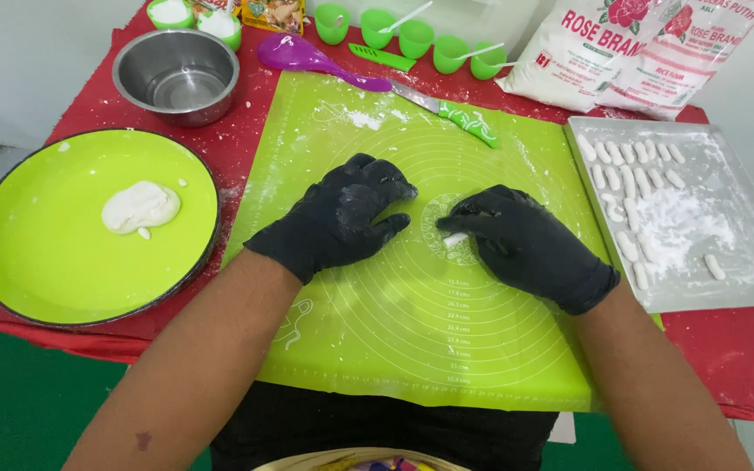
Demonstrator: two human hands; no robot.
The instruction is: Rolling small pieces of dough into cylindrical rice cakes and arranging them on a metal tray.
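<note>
Two black-gloved hands rest on a green mat [412, 349]. The right hand [525, 244] presses its fingers on a small white dough piece [455, 238], which lies on the mat just beneath its fingertips. The left hand [346, 218] lies beside it, loosely curled, grasping nothing. Right of the right hand sits a tray [743, 270] of dough sticks [626, 187]. Left of the left hand, a green plate [63, 262] carries a dough lump [140, 207].

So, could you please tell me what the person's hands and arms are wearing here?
Both the left hand and the right hand wear black disposable gloves that end at the wrists, with smudges of white flour on the fingers. The forearms above the gloves are bare, with no sleeves, watch or jewellery in view.
</note>
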